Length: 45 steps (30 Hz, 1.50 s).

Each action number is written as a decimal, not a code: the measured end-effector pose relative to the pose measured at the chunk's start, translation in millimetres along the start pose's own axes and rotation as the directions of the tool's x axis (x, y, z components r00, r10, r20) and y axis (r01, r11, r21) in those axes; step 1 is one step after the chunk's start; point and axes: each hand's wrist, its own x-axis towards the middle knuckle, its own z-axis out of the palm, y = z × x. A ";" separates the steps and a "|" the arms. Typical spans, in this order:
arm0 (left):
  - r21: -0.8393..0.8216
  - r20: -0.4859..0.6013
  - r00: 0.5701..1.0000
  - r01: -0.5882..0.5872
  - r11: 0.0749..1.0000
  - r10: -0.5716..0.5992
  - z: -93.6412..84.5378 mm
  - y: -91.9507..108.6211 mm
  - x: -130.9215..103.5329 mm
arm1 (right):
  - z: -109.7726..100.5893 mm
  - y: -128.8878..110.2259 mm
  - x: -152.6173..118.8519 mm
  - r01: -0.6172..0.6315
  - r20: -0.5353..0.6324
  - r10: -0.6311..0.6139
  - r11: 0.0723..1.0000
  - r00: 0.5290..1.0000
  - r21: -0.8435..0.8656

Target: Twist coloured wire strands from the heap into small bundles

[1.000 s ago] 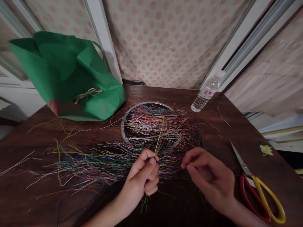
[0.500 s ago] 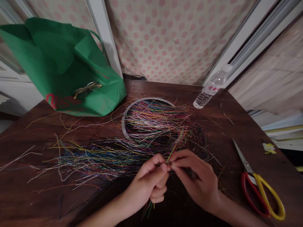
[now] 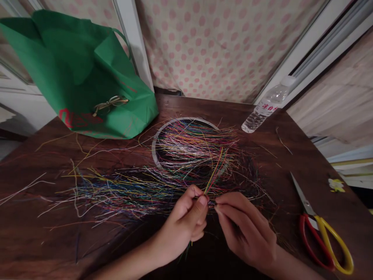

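Left of the round tray [image 3: 154,147] and behind it, the green bag [image 3: 72,58] stands as it did a second ago, with the glasses [image 3: 108,103] lying on it. On the near side of the tray, the left hand [image 3: 188,221] has shifted slightly rightward; its grip is closed on the wire bundle [image 3: 213,174]. The right hand [image 3: 249,229], then well apart from the left, is now just beside it, near the tray's right front; its grip is narrow, fingertips pinched on a short dark strand [image 3: 212,203].

The front heap [image 3: 125,196], left and near of the tray, runs left to right, as does the tray heap [image 3: 189,146]. The bundle's long axis runs away from the person, upper ends leaning right toward the tray's right rim; a second ago they pointed at its middle.

Counted from the left on the bench [image 3: 23,229]: one bag, one pair of glasses, two heaps, one bundle, its wires too fine to count; then, right of the tray, one bottle [image 3: 265,107], one pair of scissors [image 3: 305,204] and one flower [image 3: 336,184].
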 end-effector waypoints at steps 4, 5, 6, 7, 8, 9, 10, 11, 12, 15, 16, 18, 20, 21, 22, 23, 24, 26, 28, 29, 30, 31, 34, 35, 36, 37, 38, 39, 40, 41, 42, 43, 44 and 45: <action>0.009 -0.016 1.000 0.003 1.000 -0.003 -1.2 -1.5 0.8 | -0.4 2.4 -3.1 0.140 0.003 -0.140 0.987 0.990 -0.075; 0.011 -0.021 1.000 0.007 1.000 -0.007 -1.3 -1.6 0.8 | -1.2 3.1 -3.6 0.165 0.020 -0.164 0.982 0.986 -0.095; 0.015 -0.027 1.000 0.010 1.000 -0.010 -1.3 -1.6 0.6 | -2.3 3.6 -4.0 0.190 0.038 -0.187 0.975 0.982 -0.111; 0.020 -0.028 1.000 0.013 1.000 -0.012 -1.1 -1.4 0.2 | -3.3 4.1 -4.3 0.214 0.058 -0.208 0.969 0.976 -0.121; 0.022 -0.026 1.000 0.015 1.000 -0.014 -0.8 -1.2 -0.2 | -4.2 4.6 -4.4 0.229 0.069 -0.222 0.965 0.973 -0.125; 0.023 -0.021 1.000 0.014 1.000 -0.014 -0.6 -1.1 -0.7 | -4.8 5.0 -4.4 0.233 0.079 -0.225 0.965 0.971 -0.122; 0.022 -0.013 1.000 0.014 1.000 -0.014 -0.4 -0.9 -1.2 | -4.9 5.5 -4.3 0.225 0.082 -0.217 0.967 0.973 -0.116; 0.019 -0.002 1.000 0.015 1.000 -0.015 -0.3 -0.9 -1.5 | -4.6 5.9 -4.2 0.211 0.076 -0.203 0.971 0.976 -0.110; 0.016 0.009 1.000 0.017 1.000 -0.017 -0.4 -0.9 -1.7 | -3.8 6.4 -4.2 0.195 0.067 -0.189 0.975 0.980 -0.108; 0.009 0.020 1.000 0.016 1.000 -0.016 -1.5 -1.3 -1.3 | -1.8 7.3 -4.4 0.172 0.048 -0.168 0.979 0.985 -0.106; 0.014 0.020 1.000 0.015 1.000 -0.016 -1.9 -1.5 -1.2 | -2.1 7.4 -4.3 0.173 0.048 -0.168 0.979 0.985 -0.107; 0.050 0.014 1.000 0.018 0.999 -0.018 -2.6 -1.6 -1.6 | -5.4 6.6 -2.6 0.182 0.072 -0.174 0.977 0.982 -0.110; 0.134 0.005 1.000 0.027 0.991 -0.028 -2.6 -0.5 -3.1 | -12.7 4.8 2.3 0.222 0.125 -0.208 0.968 0.970 -0.119; 0.210 -0.003 1.000 0.030 0.977 -0.030 -2.3 0.5 -4.3 | -17.5 3.4 6.3 0.259 0.167 -0.237 0.957 0.957 -0.130; 0.310 -0.015 1.000 0.024 0.950 -0.020 -1.9 1.9 -5.7 | -22.7 1.8 11.4 0.302 0.214 -0.268 0.943 0.939 -0.142; 0.428 -0.028 1.000 0.012 0.904 0.000 -1.5 3.3 -7.3 | -28.2 -0.1 17.4 0.343 0.264 -0.297 0.927 0.918 -0.151; 0.549 -0.036 0.999 -0.003 0.836 0.028 -1.1 4.6 -8.9 | -33.5 -2.2 24.3 0.385 0.316 -0.323 0.910 0.892 -0.156; 0.740 -0.030 0.995 -0.039 0.671 0.090 -0.7 5.9 -12.4 | -42.7 -7.0 39.5 0.451 0.440 -0.352 0.881 0.826 -0.142; 0.842 0.005 0.993 -0.067 0.536 0.116 -0.7 4.6 -15.7 | -48.8 -10.9 55.3 0.496 0.567 -0.355 0.862 0.743 -0.109; 0.870 0.033 0.993 -0.085 0.485 0.115 -0.7 3.3 -17.2 | -50.3 -11.8 63.0 0.509 0.632 -0.345 0.856 0.694 -0.092; 0.890 0.064 0.992 -0.108 0.443 0.113 -0.6 1.8 -18.6 | -50.7 -11.5 70.6 0.512 0.689 -0.332 0.856 0.644 -0.066; 0.902 0.098 0.989 -0.134 0.410 0.108 -0.3 0.6 -20.0 | -50.0 -9.6 77.9 0.498 0.734 -0.316 0.867 0.601 -0.034; 0.917 0.178 0.979 -0.202 0.343 0.101 1.9 0.3 -23.6 | -43.0 4.6 99.2 0.312 0.845 -0.246 0.945 0.474 0.101; 0.922 0.192 0.977 -0.213 0.323 0.097 2.9 1.5 -24.6 | -39.8 11.3 106.0 0.187 0.881 -0.209 0.972 0.424 0.141; 0.927 0.205 0.974 -0.225 0.301 0.094 3.9 3.2 -25.7 | -36.5 18.3 112.4 0.033 0.911 -0.167 0.985 0.378 0.167; 0.931 0.220 0.971 -0.238 0.277 0.093 4.8 5.2 -26.6 | -33.1 25.1 118.1 -0.120 0.938 -0.129 0.977 0.321 0.175; 0.934 0.240 0.966 -0.256 0.248 0.092 5.6 7.0 -27.5 | -29.6 31.3 122.9 -0.264 0.961 -0.106 0.949 0.254 0.174; 0.936 0.264 0.960 -0.279 0.217 0.094 6.2 8.4 -28.4 | -26.1 36.9 126.4 -0.384 0.977 -0.097 0.908 0.191 0.165; 0.934 0.296 0.950 -0.309 0.180 0.100 6.8 9.3 -29.3 | -22.4 41.6 128.5 -0.483 0.986 -0.105 0.862 0.128 0.155; 0.929 0.333 0.936 -0.346 0.134 0.110 7.2 9.5 -30.3 | -18.6 45.6 129.0 -0.570 0.990 -0.123 0.809 0.068 0.140; 0.920 0.373 0.920 -0.384 0.076 0.120 7.4 9.1 -31.4 | -14.7 48.8 127.9 -0.650 0.989 -0.145 0.751 0.016 0.121; 0.907 0.417 0.898 -0.422 0.006 0.138 7.5 8.4 -32.6 | -10.7 51.4 125.3 -0.721 0.984 -0.174 0.686 -0.031 0.098; 0.885 0.466 0.870 -0.460 -0.071 0.159 7.5 7.6 -33.9 | -6.7 53.4 121.4 -0.786 0.977 -0.204 0.613 -0.060 0.080; 0.859 0.511 0.841 -0.492 -0.146 0.175 7.4 7.0 -35.3 | -2.7 55.0 116.5 -0.841 0.968 -0.241 0.536 -0.075 0.069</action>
